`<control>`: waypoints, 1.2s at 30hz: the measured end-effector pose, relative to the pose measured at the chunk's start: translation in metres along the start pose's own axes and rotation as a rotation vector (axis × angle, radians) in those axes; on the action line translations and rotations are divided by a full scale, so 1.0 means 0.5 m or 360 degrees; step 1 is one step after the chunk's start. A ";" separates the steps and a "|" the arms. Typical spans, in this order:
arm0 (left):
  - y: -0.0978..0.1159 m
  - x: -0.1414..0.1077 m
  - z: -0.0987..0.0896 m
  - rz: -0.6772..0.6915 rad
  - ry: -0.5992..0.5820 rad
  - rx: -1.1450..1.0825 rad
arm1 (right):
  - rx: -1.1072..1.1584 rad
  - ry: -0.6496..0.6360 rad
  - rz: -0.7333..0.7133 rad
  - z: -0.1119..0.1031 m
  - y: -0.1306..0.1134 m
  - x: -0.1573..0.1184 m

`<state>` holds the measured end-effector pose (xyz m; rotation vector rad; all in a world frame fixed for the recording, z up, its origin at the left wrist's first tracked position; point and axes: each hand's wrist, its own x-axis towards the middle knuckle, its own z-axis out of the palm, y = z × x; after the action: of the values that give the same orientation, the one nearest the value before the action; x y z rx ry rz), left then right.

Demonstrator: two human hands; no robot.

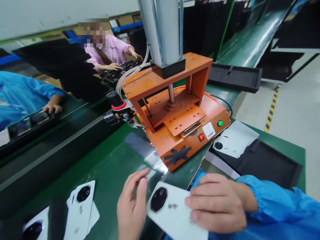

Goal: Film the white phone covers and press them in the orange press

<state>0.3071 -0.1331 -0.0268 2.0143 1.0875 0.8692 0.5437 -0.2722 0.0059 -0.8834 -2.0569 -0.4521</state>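
A: In the right hand [220, 205], what exactly?

B: A white panel [176, 215] with a round black camera disc [158, 199], gripped at the end away from that disc. Fingers [208, 200] laid close together across the top face, thumb out of sight.

A: And the left hand [132, 206]?

B: Just beside the panel's camera end. Fingers gently bent and bunched, a little apart from the thumb; hard to tell whether touching the panel's edge.

A: Where to find the panel, then?

B: Near the lower middle of the view, tilted, in front of an orange press [180, 120].

A: More about that press?

B: Set on the green surface [107, 160], with a pale cylinder [163, 30] on top, plus a lit red switch [201, 137], a green button [220, 123] and crossed black tape [177, 156] on the front.

A: To either side?

B: On the left, an overlapping pile of panels [81, 208]; on the right, a black tray [270, 163] beneath another white piece [236, 140].

A: Any company?

B: Across the way, a pink-sleeved co-worker [116, 48] and a blue-sleeved co-worker [25, 96], both busy over dark items.
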 end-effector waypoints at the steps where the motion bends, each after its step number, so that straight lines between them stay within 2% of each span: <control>1: 0.014 0.031 0.019 0.0167 -0.0063 0.0042 | -0.0091 -0.0025 0.0060 -0.035 0.003 -0.010; 3: 0.041 0.082 0.061 0.0548 -0.0139 0.0109 | -0.0280 -0.0070 0.0215 -0.099 0.004 -0.035; 5: 0.065 0.117 0.104 0.0860 -0.0184 0.0157 | -0.0444 -0.0021 0.0391 -0.147 0.000 -0.061; 7: 0.081 0.137 0.141 0.1075 -0.0231 0.0210 | -0.0571 0.0030 0.0548 -0.178 -0.005 -0.084; 9: 0.090 0.149 0.167 0.1200 -0.0262 0.0251 | -0.0676 0.0018 0.0645 -0.194 -0.011 -0.103; 14: 0.098 0.164 0.190 0.1241 -0.0265 0.0291 | -0.0796 -0.0154 0.0788 -0.201 -0.013 -0.126; 20: 0.102 0.165 0.188 0.1230 -0.0236 0.0427 | -0.0829 -0.0125 0.0668 -0.198 -0.003 -0.128; 22: 0.102 0.163 0.190 0.1256 -0.0219 0.0522 | -0.0832 -0.0145 0.0694 -0.199 -0.003 -0.132; 27: 0.098 0.165 0.202 0.1492 0.0076 0.0935 | -0.0846 -0.0134 0.0847 -0.203 -0.003 -0.147; 31: 0.099 0.180 0.211 0.1667 0.0151 0.1196 | -0.0923 -0.0098 0.0715 -0.208 0.007 -0.145; 36: 0.131 0.194 0.221 0.1656 0.0277 0.1337 | -0.0996 -0.0080 0.0605 -0.213 0.020 -0.139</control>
<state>0.4648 -0.1031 -0.0118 3.3752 0.4105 1.2015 0.6381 -0.3576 0.0124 -1.6298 -1.7425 -0.8857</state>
